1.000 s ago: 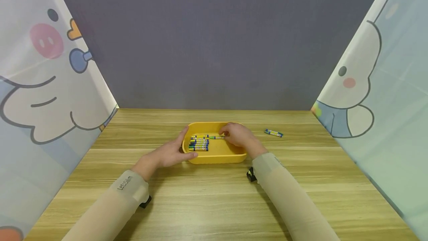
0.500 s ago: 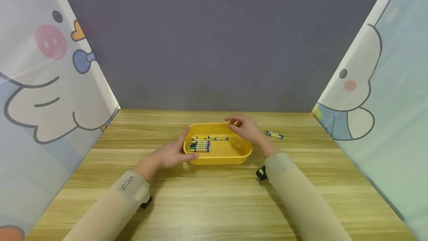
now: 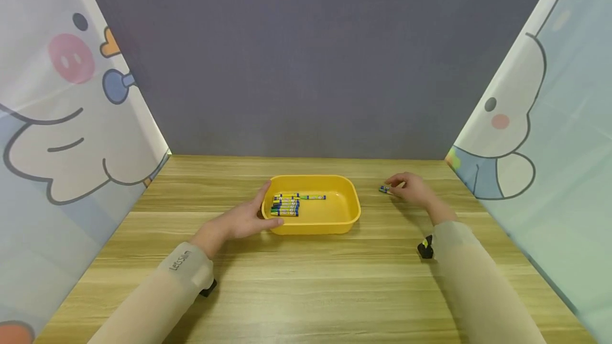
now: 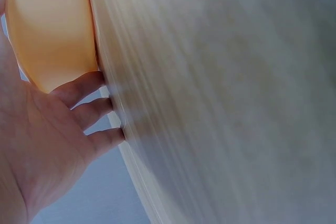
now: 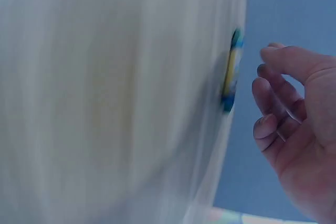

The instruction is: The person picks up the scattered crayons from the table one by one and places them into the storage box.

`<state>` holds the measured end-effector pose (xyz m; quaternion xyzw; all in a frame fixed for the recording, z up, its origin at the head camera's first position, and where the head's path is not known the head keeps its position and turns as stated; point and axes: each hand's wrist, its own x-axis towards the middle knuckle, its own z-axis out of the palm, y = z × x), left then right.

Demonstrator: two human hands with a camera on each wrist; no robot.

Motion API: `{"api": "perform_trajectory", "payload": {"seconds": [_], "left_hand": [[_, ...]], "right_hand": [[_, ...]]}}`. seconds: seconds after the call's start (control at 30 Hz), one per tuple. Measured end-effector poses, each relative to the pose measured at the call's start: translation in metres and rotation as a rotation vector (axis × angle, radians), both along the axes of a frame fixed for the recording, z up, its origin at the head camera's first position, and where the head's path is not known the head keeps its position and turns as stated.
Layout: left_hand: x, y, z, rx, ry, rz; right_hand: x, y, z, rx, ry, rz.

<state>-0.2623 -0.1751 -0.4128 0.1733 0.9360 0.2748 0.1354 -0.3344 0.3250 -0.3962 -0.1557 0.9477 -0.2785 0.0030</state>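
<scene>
My left hand (image 3: 243,220) rests against the left end of a yellow plastic tray (image 3: 330,228), its thumb along the front wall. In the left wrist view, fingers (image 4: 86,88) extend along the tray's side, tips down at the table. Several crayons (image 3: 286,210) lie stacked side by side at the tray's left; one green-tipped crayon (image 3: 314,197) lies end-on to their right. My right hand (image 3: 411,190) hovers over the blue and green crayons (image 3: 384,189) on the table, partly covering them. In the right wrist view its bent fingers stay apart from the crayons (image 5: 231,72), holding nothing.
The wood-grain table (image 3: 306,285) runs back to a dark grey panel (image 3: 306,68). Cartoon-printed cloth panels (image 3: 564,227) stand along both sides. A black wrist-camera piece (image 3: 425,247) hangs below the right sleeve.
My right hand has left the green-tipped crayon in the tray, risen over the tray's rim and moved right to the crayons on the table. The left hand stays at the tray.
</scene>
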Motion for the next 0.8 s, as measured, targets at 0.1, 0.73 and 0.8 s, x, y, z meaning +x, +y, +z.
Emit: {"api": "perform_trajectory", "payload": {"seconds": [0.1, 0.73, 0.8], "left_hand": [[0.001, 0.000, 0.002, -0.002, 0.004, 0.000], [0.001, 0.001, -0.001, 0.001, -0.007, 0.014], [0.001, 0.001, 0.000, -0.001, -0.007, 0.019]], "right_hand": [[0.002, 0.016, -0.001, 0.039, -0.008, 0.000], [0.003, 0.029, -0.013, 0.060, -0.070, 0.005], [0.004, 0.028, -0.012, 0.057, -0.070, 0.009]]}}
